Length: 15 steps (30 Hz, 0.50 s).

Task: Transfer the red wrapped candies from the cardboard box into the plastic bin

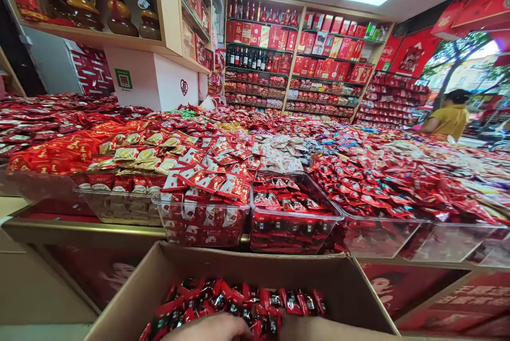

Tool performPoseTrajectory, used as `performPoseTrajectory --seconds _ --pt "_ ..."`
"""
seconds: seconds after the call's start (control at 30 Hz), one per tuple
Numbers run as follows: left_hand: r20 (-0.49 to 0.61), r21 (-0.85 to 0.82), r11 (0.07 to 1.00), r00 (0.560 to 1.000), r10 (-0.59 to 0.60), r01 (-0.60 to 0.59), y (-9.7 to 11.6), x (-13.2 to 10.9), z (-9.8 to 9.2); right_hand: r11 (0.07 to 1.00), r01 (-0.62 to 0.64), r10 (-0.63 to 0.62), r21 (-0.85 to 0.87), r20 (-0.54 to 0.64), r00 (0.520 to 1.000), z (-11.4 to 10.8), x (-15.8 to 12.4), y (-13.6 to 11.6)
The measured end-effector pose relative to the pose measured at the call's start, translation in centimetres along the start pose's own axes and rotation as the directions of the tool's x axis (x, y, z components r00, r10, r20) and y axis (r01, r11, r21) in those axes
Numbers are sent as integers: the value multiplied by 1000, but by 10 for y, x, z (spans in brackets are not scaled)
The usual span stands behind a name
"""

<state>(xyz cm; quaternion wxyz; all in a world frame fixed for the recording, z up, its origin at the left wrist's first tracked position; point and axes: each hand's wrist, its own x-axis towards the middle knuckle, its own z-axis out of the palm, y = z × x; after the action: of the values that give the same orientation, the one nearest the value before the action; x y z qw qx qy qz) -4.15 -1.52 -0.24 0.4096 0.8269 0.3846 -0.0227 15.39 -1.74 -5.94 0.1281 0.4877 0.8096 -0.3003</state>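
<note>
An open cardboard box [255, 256] stands at the bottom of the head view, with many small red and dark wrapped candies [274, 298] inside. My left hand [211, 327] reaches in over the candies, its back showing and its fingers bent down out of sight among them. My right hand [319, 327] is low in the box to the right, also at the candies; its fingers are hidden. Just beyond the box's far wall, a clear plastic bin [295, 229] holds similar red and dark candies.
Clear bins heaped with candies line the counter, including a bin of red and white packets [203, 221]. Shelves [297, 54] of bottles and red boxes cover the back wall. A white pillar [137, 78] rises at left. A person in yellow [448, 118] is far right.
</note>
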Motion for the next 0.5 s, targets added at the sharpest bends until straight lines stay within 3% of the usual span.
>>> performPoseTrajectory --seconds 0.07,0.13,0.27,0.4,0.5 --pt "-106 -107 994 994 -26 15 3 0 -2 999 30 -27 43 -56 998 -20 -7 -2" --pt "-128 -319 947 992 -3 -38 4 3 -1 968 103 -65 227 -171 983 -43 -16 -6" --pt "-100 -728 668 988 116 -152 10 13 7 705 272 -16 656 -368 930 -72 -29 -18" --pt "-157 -811 563 986 55 -160 23 17 8 428 359 30 829 -410 911 -74 -35 -24" --pt "-247 -802 556 969 28 -221 30 16 1 334 316 30 888 -345 938 -74 -37 -23"
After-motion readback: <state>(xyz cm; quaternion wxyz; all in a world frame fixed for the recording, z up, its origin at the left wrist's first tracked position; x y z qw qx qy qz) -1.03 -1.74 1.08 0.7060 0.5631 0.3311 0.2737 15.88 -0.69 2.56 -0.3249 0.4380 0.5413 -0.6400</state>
